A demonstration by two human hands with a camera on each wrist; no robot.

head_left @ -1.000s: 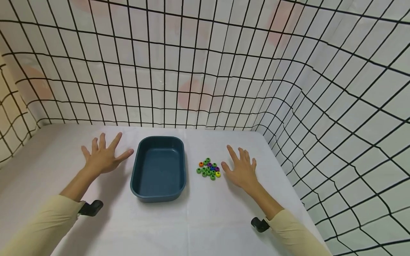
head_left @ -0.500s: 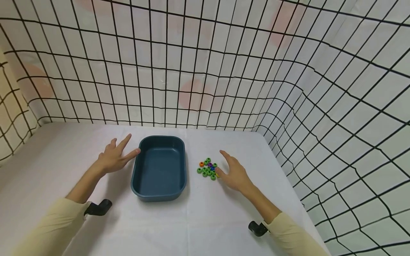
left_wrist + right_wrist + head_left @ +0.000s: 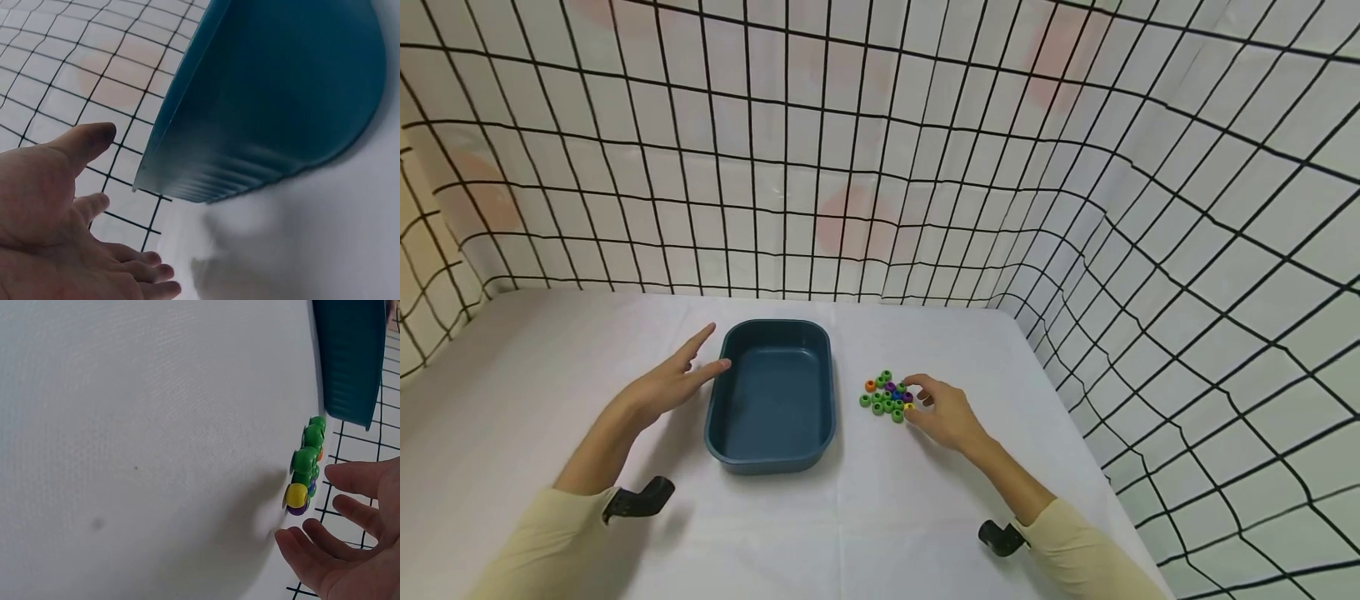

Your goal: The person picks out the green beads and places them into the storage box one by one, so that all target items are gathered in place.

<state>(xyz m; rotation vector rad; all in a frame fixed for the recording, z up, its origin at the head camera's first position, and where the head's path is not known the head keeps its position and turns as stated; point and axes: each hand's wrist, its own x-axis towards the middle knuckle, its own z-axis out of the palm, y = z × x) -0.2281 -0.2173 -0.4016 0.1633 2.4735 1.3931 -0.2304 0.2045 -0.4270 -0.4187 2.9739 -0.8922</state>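
A dark blue rectangular bin [image 3: 771,408] stands on the white cloth, with nothing visible inside it. My left hand [image 3: 662,390] is at its left side, fingers extended and thumb apart. In the left wrist view the thumb [image 3: 94,140] shows a gap from the bin's wall [image 3: 250,119]. Right of the bin lies a loose cluster of small round beads with holes, mostly green [image 3: 888,396], with orange, purple, blue and yellow [image 3: 296,495] ones. My right hand [image 3: 951,417] hovers at the cluster's right edge, thumb and fingers parted; it holds no bead that I can see.
A black wire grid [image 3: 820,167] rises behind the table and along both sides, with white sheeting behind it. The white tablecloth [image 3: 760,533] extends in front of the bin. A black camera mount [image 3: 640,498] sticks out from each sleeve cuff.
My left hand has moved right, up to the bin's left rim, and turned with its fingers closer together. My right hand has moved left to the beads, its fingers now bent toward them.
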